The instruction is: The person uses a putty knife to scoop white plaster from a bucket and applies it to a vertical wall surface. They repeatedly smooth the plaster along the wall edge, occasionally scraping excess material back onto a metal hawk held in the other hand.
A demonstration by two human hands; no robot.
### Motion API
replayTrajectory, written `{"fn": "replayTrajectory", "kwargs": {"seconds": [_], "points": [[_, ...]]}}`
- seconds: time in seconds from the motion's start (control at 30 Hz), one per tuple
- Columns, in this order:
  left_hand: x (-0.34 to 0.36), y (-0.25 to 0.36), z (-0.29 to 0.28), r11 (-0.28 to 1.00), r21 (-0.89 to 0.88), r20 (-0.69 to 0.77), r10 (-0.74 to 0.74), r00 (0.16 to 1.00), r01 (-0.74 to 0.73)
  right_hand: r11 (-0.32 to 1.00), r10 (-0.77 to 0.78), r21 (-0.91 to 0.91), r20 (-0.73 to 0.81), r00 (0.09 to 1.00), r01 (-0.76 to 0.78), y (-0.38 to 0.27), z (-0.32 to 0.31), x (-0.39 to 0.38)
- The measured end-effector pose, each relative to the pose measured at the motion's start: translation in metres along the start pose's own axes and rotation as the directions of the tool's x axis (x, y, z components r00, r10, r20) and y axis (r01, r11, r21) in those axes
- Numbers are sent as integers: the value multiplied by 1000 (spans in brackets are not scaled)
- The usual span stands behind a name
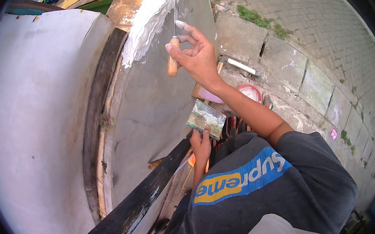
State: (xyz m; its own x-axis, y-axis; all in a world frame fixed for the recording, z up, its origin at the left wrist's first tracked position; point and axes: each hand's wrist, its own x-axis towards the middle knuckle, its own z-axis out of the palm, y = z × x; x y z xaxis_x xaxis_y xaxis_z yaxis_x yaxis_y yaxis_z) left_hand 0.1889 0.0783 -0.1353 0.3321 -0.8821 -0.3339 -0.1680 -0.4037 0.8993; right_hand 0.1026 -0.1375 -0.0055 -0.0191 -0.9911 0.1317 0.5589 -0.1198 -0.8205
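My right hand is raised beside a grey wall, its fingers gripping the wooden handle of a putty knife. The thin blade appears nearly edge-on and points up the wall, close to a thick, rough band of white putty. Smears of white mark my fingertips. Lower down, near my body, my left hand grasps the edge of a small rectangular board, with its thumb on top. White putty lies on the board's upper face.
A broad white surface with a dark wooden edge spans the left. A black pole slants across below. By the wall's foot are a red-rimmed tub and a white pipe-like piece. Concrete slabs and paving lie right.
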Motion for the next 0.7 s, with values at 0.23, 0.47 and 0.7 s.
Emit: {"fn": "replayTrajectory", "kwargs": {"seconds": [0.23, 0.47, 0.7], "points": [[2, 1, -1, 1000, -1, -1, -9, 1000, 9, 1000, -21, 10, 41, 999, 21, 11, 13, 4], [4, -10, -6, 997, 60, 2, -38, 999, 38, 999, -30, -20, 21, 999, 30, 14, 34, -2], [2, 9, 1, 999, -49, -5, 5, 1000, -5, 995, -7, -96, 25, 1000, 9, 15, 46, -10]]}}
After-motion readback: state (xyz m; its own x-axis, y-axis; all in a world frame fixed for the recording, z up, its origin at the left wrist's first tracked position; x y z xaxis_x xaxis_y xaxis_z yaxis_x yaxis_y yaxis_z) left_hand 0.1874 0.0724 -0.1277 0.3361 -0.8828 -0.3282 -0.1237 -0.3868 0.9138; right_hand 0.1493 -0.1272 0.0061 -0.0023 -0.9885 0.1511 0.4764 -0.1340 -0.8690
